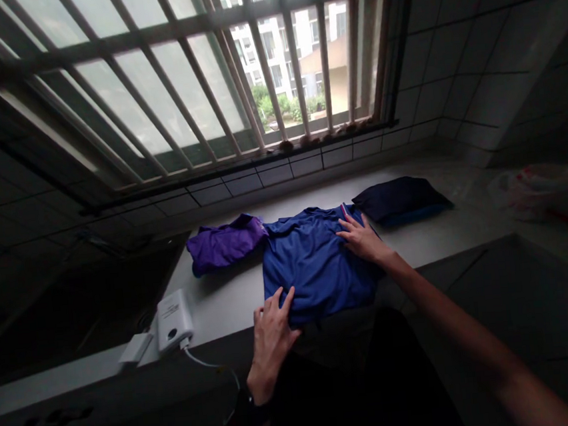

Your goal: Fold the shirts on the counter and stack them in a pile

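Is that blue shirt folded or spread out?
Spread out: the blue shirt lies flat on the counter, under the left hand and right hand.

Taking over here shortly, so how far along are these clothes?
Done: the purple garment and the navy bundle lie in compact shapes and look folded, though the navy one is dark to read. In hand: the blue shirt lies spread flat, with the left hand on its near edge and the right hand on its far side. Left: the shirt, not yet folded like the others.
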A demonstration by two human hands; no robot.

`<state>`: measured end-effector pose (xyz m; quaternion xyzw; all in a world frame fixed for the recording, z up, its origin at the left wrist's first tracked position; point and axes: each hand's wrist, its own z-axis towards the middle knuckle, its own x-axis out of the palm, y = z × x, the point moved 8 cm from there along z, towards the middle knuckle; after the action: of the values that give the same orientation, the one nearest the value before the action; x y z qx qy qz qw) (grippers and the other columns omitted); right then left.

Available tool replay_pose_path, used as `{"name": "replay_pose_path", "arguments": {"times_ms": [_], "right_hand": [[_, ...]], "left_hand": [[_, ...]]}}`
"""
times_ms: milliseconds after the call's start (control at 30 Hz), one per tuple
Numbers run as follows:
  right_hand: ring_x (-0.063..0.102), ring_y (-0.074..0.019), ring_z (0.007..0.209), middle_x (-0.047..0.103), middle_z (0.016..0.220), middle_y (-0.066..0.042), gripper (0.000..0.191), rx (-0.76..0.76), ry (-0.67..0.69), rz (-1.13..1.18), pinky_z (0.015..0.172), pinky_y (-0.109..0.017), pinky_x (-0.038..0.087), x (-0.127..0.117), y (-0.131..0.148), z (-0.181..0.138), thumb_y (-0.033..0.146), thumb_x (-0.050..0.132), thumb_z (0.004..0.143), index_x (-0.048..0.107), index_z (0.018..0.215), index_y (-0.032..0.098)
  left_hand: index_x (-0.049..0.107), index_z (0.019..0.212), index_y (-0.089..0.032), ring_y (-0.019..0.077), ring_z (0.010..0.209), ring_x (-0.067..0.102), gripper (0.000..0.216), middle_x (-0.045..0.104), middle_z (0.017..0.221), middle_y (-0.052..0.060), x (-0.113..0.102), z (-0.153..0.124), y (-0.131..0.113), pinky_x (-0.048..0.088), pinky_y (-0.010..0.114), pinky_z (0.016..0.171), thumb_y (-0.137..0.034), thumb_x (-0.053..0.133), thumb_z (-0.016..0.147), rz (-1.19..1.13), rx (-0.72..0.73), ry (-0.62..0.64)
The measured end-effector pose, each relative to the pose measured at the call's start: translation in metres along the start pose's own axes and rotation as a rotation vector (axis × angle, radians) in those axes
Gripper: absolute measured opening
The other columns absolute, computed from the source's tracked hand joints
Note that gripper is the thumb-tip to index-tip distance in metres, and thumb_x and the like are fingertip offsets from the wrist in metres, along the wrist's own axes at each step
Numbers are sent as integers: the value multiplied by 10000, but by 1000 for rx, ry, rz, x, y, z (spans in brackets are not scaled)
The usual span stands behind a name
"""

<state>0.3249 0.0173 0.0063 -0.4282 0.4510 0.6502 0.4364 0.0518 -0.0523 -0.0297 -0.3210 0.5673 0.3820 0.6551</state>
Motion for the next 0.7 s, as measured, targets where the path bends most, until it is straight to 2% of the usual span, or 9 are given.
{"name": "replay_pose_path", "arguments": {"times_ms": [67, 133, 200, 267, 333, 433, 500, 600, 700], "right_hand": [[518, -296, 1368, 578, 1462, -144, 407, -44, -84, 79, 1168, -522, 361, -4, 24, -25, 229, 541, 969, 634, 1365, 216], [589, -297, 1279, 609, 1420, -148, 547, -75, -23, 155, 1098, -489, 444, 15, 48, -60, 311, 636, 920, 550, 1452, 220], [468, -368, 1407, 496, 1544, -163, 748, -84, 35, 122, 1143, -583, 368, 41, 65, -94, 260, 738, 811, 479, 1512, 226], [379, -337, 1479, 427, 1602, -136, 793, -13, -33, 83, 1189, -587, 295, 55, 67, -115, 60, 648, 793, 440, 1536, 245], [418, -288, 1460, 487, 1564, -117, 778, 34, -109, 87, 1180, -537, 330, 55, 62, -123, -72, 517, 766, 509, 1480, 238], [619, -246, 1242, 692, 1317, -104, 638, -40, -107, 189, 1038, -423, 483, 39, 55, -126, -118, 441, 739, 675, 1241, 198], [682, -221, 1092, 741, 1171, -82, 573, -106, -77, 276, 949, -366, 528, 18, 48, -128, -110, 450, 726, 698, 1143, 195], [699, -206, 1041, 738, 1134, -59, 564, -131, -89, 398, 917, -327, 541, -20, 31, -124, -55, 523, 726, 659, 1208, 205], [709, -207, 1011, 737, 1108, -45, 561, -106, -154, 450, 899, -313, 545, -58, 13, -95, 36, 618, 743, 621, 1276, 212]], "left_hand": [[456, 1527, -288, 281, 1381, 519, 797, 510, 1553, 104, 7, -6, 10, 427, 447, 1101, -38, 609, 786, 6, 83, -47], [479, 1511, -286, 241, 1376, 532, 804, 541, 1531, 86, 18, -13, 19, 440, 406, 1092, 48, 491, 780, 12, 139, -104], [537, 1467, -274, 224, 1305, 594, 770, 603, 1468, 86, 27, -18, 25, 487, 372, 1022, 69, 426, 787, 7, 171, -163], [595, 1409, -264, 225, 1222, 645, 735, 652, 1405, 92, 29, -19, 27, 516, 361, 958, 73, 405, 785, -5, 200, -220], [632, 1357, -248, 224, 1135, 680, 708, 704, 1314, 93, 25, -21, 26, 530, 357, 923, 75, 404, 770, -38, 240, -252], [636, 1322, -234, 208, 985, 709, 675, 756, 1132, 75, 7, -29, 26, 552, 337, 885, 58, 400, 762, -124, 275, -278], [620, 1322, -249, 198, 924, 713, 662, 759, 1078, 57, -12, -37, 30, 569, 318, 846, 36, 390, 770, -196, 276, -326], [632, 1277, -263, 198, 890, 713, 534, 763, 1047, 44, -42, -41, 37, 573, 303, 804, -32, 421, 844, -284, 298, -387], [671, 1200, -249, 210, 855, 701, 333, 768, 995, 44, -74, -13, 45, 557, 310, 793, -165, 509, 921, -296, 239, -415]]}}
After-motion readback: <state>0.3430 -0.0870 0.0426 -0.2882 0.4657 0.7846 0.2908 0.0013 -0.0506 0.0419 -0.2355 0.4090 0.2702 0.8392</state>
